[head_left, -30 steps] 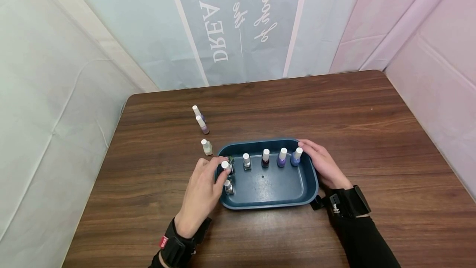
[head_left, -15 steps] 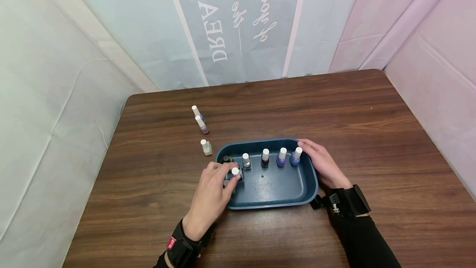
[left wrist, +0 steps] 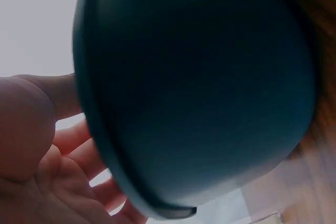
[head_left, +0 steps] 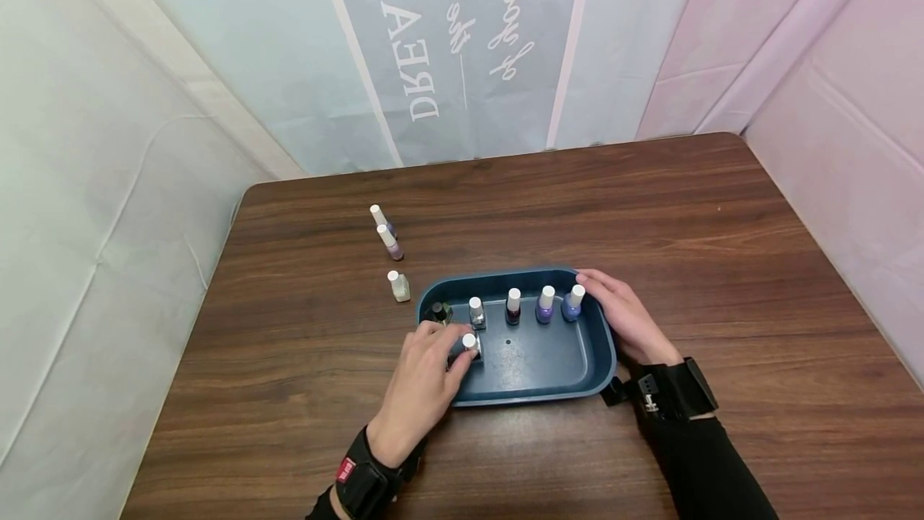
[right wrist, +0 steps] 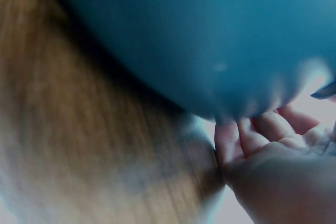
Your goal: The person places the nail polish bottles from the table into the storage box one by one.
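Inside the dark blue tray [head_left: 534,379], my left hand [head_left: 426,371] pinches a white-capped nail polish bottle [head_left: 470,342] between thumb and fingers. Part of that bottle is hidden by the fingers. Behind it, a black-capped nail polish bottle [head_left: 438,312] stands at the tray's left end. Along the back wall are a clear bottle [head_left: 478,314], a dark red one [head_left: 513,307], a purple one [head_left: 545,306] and a blue one [head_left: 573,305], all white-capped. My right hand [head_left: 626,318] holds the tray's right end, its fingers [right wrist: 273,127] against the outer wall.
On the wooden table [head_left: 289,359], left of the tray, stand a pale nail polish bottle [head_left: 399,287], a mauve one [head_left: 391,243] and a purple-blue one [head_left: 381,217] behind it. Fabric walls [head_left: 123,183] border the table.
My left hand has moved right and toward the front with the white-capped bottle, away from the tray's left end. The black-capped bottle has come into view. My right hand stays in place.
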`<act>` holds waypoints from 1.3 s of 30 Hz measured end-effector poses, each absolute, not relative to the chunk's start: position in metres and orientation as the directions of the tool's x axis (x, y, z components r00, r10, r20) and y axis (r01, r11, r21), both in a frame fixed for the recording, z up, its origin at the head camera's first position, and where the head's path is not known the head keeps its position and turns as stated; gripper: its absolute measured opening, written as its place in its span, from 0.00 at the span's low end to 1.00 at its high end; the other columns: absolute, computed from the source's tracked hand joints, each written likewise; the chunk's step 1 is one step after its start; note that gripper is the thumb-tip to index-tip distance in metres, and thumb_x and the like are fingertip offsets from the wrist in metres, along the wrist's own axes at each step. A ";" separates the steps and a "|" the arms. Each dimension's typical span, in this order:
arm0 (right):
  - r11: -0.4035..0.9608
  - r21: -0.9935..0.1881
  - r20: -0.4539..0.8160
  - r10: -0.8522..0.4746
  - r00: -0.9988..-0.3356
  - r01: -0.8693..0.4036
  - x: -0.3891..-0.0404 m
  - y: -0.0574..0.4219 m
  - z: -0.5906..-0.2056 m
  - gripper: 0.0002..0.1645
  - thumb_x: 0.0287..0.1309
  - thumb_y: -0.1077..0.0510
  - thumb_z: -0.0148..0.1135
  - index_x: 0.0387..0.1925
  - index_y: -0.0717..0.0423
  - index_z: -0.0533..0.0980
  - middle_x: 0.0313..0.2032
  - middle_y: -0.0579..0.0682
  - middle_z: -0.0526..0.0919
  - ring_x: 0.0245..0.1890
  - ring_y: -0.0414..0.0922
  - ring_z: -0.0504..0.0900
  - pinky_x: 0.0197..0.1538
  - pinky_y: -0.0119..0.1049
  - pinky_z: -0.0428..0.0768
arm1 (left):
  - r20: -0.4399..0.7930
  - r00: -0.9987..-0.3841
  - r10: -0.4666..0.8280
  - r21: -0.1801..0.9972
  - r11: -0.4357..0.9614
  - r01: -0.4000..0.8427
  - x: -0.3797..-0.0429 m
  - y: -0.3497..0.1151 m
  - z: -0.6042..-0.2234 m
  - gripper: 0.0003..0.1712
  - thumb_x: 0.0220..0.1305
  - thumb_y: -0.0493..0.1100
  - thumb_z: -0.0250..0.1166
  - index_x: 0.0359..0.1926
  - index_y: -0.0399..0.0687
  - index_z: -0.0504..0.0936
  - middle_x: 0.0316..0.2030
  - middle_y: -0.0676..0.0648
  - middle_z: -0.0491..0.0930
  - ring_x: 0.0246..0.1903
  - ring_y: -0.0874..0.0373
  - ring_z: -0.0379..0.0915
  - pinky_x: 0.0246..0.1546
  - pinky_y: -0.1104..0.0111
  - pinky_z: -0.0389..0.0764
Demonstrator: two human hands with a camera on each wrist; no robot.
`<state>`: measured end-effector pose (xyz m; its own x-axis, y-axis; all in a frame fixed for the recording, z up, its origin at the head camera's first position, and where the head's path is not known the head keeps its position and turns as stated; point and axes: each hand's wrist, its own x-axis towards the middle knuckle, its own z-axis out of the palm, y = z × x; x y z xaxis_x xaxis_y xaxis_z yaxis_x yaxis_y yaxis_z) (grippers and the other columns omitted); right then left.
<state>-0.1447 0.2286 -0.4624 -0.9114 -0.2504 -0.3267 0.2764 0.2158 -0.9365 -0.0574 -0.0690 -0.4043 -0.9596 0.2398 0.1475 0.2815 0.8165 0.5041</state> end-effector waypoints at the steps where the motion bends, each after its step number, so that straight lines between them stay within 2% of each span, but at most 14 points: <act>1: 0.213 -0.937 -0.327 -0.251 -0.911 0.278 -0.145 0.229 -0.462 0.40 0.68 0.33 0.44 0.67 0.57 0.63 0.58 0.55 0.73 0.49 0.36 0.75 0.50 0.31 0.75 | 0.146 -0.959 0.243 0.502 0.817 0.283 -0.057 -0.068 -0.405 0.14 0.62 0.47 0.66 0.49 0.53 0.83 0.42 0.55 0.85 0.43 0.62 0.70 0.45 0.64 0.70; 39: 0.218 -0.937 -0.324 -0.246 -0.913 0.274 -0.145 0.228 -0.463 0.40 0.68 0.33 0.44 0.67 0.57 0.63 0.59 0.58 0.71 0.48 0.35 0.76 0.49 0.31 0.77 | 0.147 -0.940 0.308 0.407 0.847 0.342 -0.060 -0.061 -0.425 0.10 0.63 0.48 0.65 0.45 0.54 0.83 0.38 0.56 0.85 0.42 0.61 0.70 0.43 0.65 0.65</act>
